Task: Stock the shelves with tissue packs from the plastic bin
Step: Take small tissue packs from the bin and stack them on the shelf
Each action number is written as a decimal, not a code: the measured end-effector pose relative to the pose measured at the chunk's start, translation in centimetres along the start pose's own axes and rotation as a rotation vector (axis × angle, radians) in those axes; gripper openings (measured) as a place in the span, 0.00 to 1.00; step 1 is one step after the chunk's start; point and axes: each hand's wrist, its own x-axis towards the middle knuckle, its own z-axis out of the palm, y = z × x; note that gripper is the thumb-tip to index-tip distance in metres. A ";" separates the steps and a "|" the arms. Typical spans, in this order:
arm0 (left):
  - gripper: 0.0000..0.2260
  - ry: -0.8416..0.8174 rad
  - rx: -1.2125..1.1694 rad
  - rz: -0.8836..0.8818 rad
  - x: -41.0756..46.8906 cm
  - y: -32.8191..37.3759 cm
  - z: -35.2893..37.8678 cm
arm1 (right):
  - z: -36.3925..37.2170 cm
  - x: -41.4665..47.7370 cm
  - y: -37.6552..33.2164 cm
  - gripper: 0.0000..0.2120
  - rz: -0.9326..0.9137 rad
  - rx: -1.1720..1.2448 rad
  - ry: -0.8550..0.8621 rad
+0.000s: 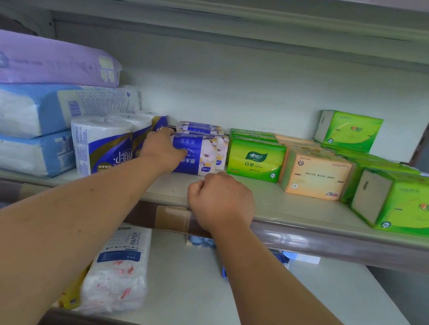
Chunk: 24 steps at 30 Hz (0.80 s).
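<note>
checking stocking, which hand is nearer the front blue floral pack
Left. The left hand grips the front blue floral pack; the right hand, a fist, sits before it, apart.

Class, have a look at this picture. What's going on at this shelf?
A person is stocking a shelf with tissue packs. Their left hand grips a blue tissue pack that stands on the shelf, between the toilet rolls and the green packs. More blue packs sit behind it. The right hand is curled into a fist at the shelf's front edge and holds nothing. The plastic bin is not in view.
</note>
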 end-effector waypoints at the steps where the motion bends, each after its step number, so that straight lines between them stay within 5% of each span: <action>1: 0.28 -0.001 -0.001 0.025 -0.1 0.2 0.1 | 0.0 0.0 0.0 0.18 0.003 0.000 0.001; 9: 0.29 -0.004 -0.051 0.075 -0.9 0.9 0.5 | 0.0 0.0 0.0 0.17 0.002 0.003 0.000; 18: 0.28 0.043 -0.077 -0.149 -3.0 2.6 0.4 | -0.1 -0.2 0.1 0.16 0.025 0.019 -0.008; 24: 0.20 0.020 -0.002 -0.074 -5.0 3.4 0.3 | 0.0 -0.1 0.2 0.15 0.004 0.050 0.051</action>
